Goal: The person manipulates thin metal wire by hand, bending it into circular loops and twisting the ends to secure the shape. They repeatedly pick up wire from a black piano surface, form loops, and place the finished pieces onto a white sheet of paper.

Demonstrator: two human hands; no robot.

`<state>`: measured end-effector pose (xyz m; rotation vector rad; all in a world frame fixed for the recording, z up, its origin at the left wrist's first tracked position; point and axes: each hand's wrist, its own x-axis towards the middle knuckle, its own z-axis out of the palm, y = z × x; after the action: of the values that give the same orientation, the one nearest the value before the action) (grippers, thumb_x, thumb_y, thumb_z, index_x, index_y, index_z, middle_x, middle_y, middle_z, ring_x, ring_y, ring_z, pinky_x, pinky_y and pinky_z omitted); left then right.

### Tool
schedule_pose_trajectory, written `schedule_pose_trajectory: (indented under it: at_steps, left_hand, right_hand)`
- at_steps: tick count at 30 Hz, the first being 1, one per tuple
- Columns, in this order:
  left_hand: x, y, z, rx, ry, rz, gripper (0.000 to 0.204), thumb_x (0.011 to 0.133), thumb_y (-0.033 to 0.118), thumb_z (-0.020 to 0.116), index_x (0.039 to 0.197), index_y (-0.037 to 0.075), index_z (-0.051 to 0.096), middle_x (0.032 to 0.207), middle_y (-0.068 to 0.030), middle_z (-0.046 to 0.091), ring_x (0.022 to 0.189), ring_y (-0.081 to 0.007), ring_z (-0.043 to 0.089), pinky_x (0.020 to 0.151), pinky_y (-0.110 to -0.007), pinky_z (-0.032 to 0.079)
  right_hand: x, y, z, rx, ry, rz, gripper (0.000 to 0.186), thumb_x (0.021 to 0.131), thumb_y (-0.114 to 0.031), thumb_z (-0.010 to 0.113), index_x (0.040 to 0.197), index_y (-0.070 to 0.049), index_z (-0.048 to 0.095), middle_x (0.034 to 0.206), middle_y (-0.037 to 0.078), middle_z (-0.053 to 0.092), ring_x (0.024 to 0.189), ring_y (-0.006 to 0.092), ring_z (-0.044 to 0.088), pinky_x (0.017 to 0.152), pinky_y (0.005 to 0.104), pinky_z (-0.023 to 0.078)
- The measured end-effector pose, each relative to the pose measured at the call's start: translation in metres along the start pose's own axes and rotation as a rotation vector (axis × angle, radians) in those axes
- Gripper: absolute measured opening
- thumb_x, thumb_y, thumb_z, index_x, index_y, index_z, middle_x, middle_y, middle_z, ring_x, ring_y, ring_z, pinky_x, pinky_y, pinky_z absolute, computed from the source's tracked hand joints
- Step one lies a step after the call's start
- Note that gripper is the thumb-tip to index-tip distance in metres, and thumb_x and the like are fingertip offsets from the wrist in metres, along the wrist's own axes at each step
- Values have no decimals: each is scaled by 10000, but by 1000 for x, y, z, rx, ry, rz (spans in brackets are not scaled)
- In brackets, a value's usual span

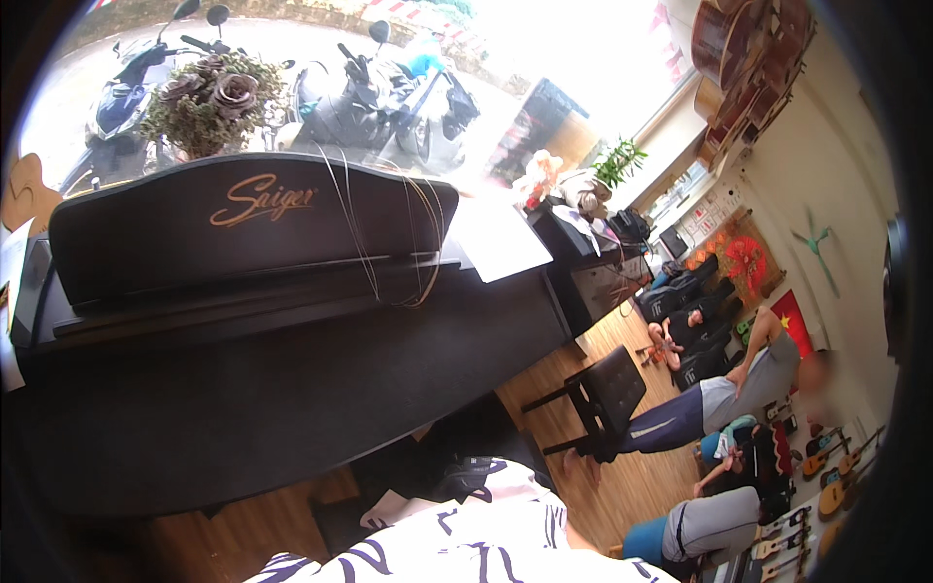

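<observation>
Black and broad, the flat-topped wooden piano with a curved upright panel (292, 389) fills the left and centre, no keys on show. And over that panel's upper edge, look, hang thin, pale, looped strands (356, 223), slack, trailing toward the ledge below. The hands? Neither is in view, so apart, together or clamped on something, I can't tell; just the white shirt with dark strokes (457, 544) at the bottom. Progress, then: the strands look draped rather than fastened, no handling shows, and how much is done or left can't be judged from here. Right beside the panel lies a loose white paper sheet (501, 243); behind it, a dried bouquet of dusky roses (209, 107). Farther out, a black padded stool (614, 387) on wooden flooring (593, 496), and beyond it a standing person in a grey top (773, 367).
</observation>
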<state>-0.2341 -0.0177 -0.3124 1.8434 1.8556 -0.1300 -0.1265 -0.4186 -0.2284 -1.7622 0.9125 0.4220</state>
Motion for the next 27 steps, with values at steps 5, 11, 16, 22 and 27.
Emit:
schedule_pose_trajectory:
  at_steps: [5, 11, 16, 22, 27]
  left_hand:
    - [0, -4, -4, 38, 21, 4, 491, 1008, 388, 401, 1027, -14, 683, 997, -301, 636, 951, -467, 616, 853, -547, 487]
    - [0, -7, 2, 30, 83, -28, 482, 1007, 382, 402, 1046, -14, 674, 1012, -306, 625, 962, -469, 607, 862, -548, 481]
    - [-4, -9, 7, 61, 119, -43, 475, 1006, 377, 403, 1062, -14, 666, 1024, -309, 616, 971, -470, 600, 870, -549, 476]
    - [-8, -11, 15, 88, 172, -33, 468, 1005, 372, 404, 1080, -14, 657, 1039, -313, 606, 982, -471, 591, 879, -550, 471]
    - [-7, -16, 21, 98, 226, -20, 462, 1004, 367, 404, 1095, -14, 650, 1051, -317, 598, 991, -472, 583, 886, -551, 466]
  right_hand:
    - [16, -134, 36, -213, -381, 164, 876, 938, -725, 381, 1558, -109, 325, 1505, 179, 461, 1346, 348, 469, 1126, 537, 341]
    - [14, -211, 125, -1010, -221, 200, 1204, 706, -798, 676, 1531, 7, 329, 1585, 204, 340, 1468, 377, 316, 1197, 581, 231]
    - [89, -202, 135, -1397, -126, -216, 1327, 575, -915, 642, 1490, 16, 408, 1543, 225, 400, 1426, 340, 402, 1185, 475, 314]
    - [142, -203, 148, -1713, -175, -286, 1391, 541, -980, 564, 1494, 20, 397, 1576, 204, 351, 1479, 279, 323, 1214, 344, 264]
    - [152, -204, 164, -1495, 15, -83, 1474, 447, -789, 839, 1540, 14, 262, 1534, 163, 406, 1381, 302, 475, 1052, 478, 500]
